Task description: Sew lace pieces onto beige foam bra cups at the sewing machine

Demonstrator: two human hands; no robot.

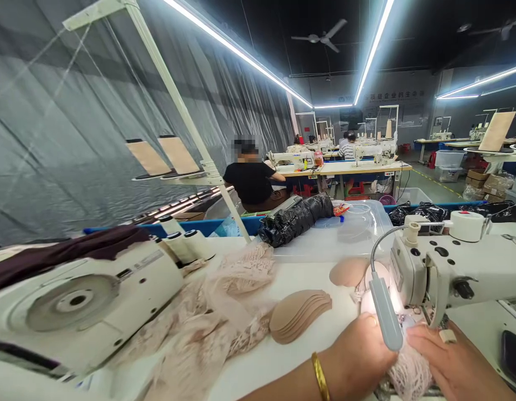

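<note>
My left hand, with a gold bangle at the wrist, is closed at the near edge of a pale pink lace piece, its fingertips partly hidden by the lamp head. On the other side of the lace, my right hand holds the fabric with its fingers pressed on it. Both hands are by the needle end of a white sewing machine. A small grey gooseneck lamp shines on the lit pink cloth there. Left of my hands lies a fanned stack of beige oval pads.
Loose beige lace spreads across the table. A second white machine stands at the left beside thread cones. Behind are a black plastic bundle, a clear plastic lid and a seated person.
</note>
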